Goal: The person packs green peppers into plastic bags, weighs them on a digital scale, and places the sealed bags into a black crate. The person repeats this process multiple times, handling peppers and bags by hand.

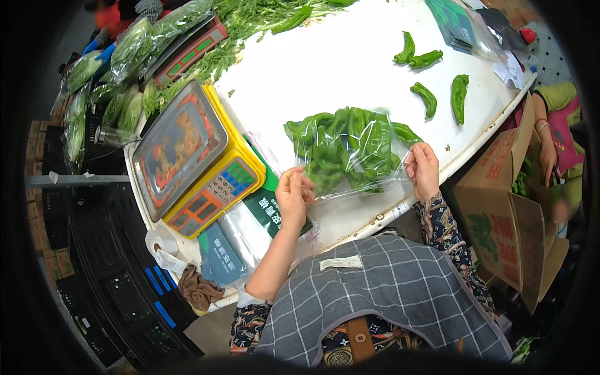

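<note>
A clear plastic bag (344,150) filled with green peppers lies on the white table in front of me. My left hand (294,197) pinches the bag's near left edge between thumb and fingers. At its right edge my right hand (422,169) grips the plastic in the same way. One pepper (407,133) shows at the bag's right side, behind my right hand; I cannot tell whether it is inside. Loose green peppers lie farther right, among them a curved one (424,100) and a straighter one (459,99).
A yellow digital scale (218,187) with a soiled metal pan stands at left, with printed bags (225,255), a paper roll (161,241) and a brown cloth (199,287) near it. Leafy greens (248,21) lie beyond. At right, a person's hand (547,161) is over an open cardboard box (492,211).
</note>
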Demonstrator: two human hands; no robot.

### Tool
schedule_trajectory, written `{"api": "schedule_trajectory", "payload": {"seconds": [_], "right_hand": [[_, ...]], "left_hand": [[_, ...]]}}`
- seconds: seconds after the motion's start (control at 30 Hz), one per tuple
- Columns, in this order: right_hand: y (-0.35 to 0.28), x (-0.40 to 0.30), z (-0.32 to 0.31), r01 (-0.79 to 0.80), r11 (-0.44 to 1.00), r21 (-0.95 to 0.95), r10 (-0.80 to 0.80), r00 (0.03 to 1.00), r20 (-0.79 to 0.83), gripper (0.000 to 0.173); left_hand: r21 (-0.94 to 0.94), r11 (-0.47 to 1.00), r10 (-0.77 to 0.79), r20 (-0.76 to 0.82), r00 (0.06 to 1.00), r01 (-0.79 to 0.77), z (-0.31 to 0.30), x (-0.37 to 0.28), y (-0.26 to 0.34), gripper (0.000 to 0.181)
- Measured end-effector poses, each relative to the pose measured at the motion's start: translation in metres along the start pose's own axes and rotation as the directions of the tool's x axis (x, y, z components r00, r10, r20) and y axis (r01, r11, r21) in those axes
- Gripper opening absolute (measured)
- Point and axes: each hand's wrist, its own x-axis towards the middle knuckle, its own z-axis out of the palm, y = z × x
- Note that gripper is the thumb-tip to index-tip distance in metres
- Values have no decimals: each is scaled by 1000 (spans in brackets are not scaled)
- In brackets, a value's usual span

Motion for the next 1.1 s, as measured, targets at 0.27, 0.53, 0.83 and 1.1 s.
{"api": "schedule_trajectory", "payload": {"seconds": [0.27, 0.53, 0.83, 1.1], "right_hand": [[3, 10, -1, -19, 1000, -18, 19, 1000, -19, 15], [29, 28, -12, 71, 956, -284, -76, 997, -6, 4], [35, 34, -5, 28, 941, -337, -13, 999, 46, 11], [25, 35, -6, -70, 919, -389, 139, 979, 152, 40]], "left_hand": [[-65, 993, -111, -179, 978, 101, -13, 10, -5, 17], [513, 857, 92, -61, 994, -48, -27, 22, -19, 9], [62, 907, -415, -29, 909, 416, -3, 28, 20, 47], [218, 934, -323, 188, 927, 281, -3, 39, 10, 48]]}}
